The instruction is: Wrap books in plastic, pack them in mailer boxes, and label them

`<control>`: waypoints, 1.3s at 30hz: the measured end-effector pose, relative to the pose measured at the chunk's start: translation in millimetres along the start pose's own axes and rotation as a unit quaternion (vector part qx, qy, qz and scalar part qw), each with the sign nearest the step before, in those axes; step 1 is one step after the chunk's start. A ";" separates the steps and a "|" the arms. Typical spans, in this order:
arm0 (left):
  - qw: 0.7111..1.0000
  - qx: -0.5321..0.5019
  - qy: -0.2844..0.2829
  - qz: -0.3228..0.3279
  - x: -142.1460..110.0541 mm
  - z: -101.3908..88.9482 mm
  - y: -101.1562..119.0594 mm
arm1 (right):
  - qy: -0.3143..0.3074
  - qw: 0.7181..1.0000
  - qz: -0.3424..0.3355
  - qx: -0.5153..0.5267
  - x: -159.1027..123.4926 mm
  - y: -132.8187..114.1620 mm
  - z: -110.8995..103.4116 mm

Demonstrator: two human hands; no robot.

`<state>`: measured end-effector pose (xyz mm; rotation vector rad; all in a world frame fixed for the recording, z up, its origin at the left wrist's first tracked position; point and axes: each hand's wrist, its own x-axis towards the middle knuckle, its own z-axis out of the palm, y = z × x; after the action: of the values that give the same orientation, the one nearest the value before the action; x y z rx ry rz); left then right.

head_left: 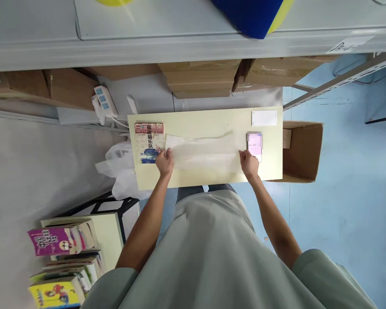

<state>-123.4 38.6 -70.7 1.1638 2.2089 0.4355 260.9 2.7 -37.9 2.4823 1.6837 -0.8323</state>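
Observation:
A sheet of thin whitish translucent paper or film (206, 155) stretches across the middle of the pale yellow table (209, 177). Its left edge is pinched in my left hand (165, 163), fingers closed. At the other end my right hand (249, 164) grips the sheet's right edge, also with closed fingers. A book with a patterned cover (149, 143) lies flat just left of the sheet, partly behind my left hand. Close to my right hand is a phone (254, 146) with a lit pinkish screen. Above the phone rests a small white card (264, 118).
Cardboard boxes (202, 79) line the shelf behind the table. A white power strip (104, 101) sits at the back left, above a crumpled plastic bag (119, 165). An open cardboard box (304, 150) stands at the right. Stacked books (64, 240) are at lower left.

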 end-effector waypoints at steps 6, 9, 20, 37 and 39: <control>0.988 0.126 0.058 0.061 5.9 -13.7 -7.5 | -0.013 0.997 -0.018 -0.075 12.0 -15.4 11.2; 0.989 0.129 0.062 0.038 7.1 -16.4 -13.8 | 0.005 0.995 -0.019 -0.094 13.6 -22.2 14.9; 0.958 0.077 -0.039 0.272 -22.7 45.3 40.4 | -0.002 0.933 -0.359 -0.024 8.9 -133.7 77.6; 0.946 0.119 -0.072 0.292 -3.8 44.2 1.8 | 0.066 0.973 -0.209 -0.069 -0.2 -46.7 81.4; 0.948 0.115 -0.071 0.287 -18.2 51.8 8.3 | 0.057 0.971 -0.222 -0.063 -10.3 -63.7 83.6</control>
<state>-76.9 28.8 -99.6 1.9111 1.8042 0.3118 168.3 -5.8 -88.0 2.1372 2.2990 -0.5856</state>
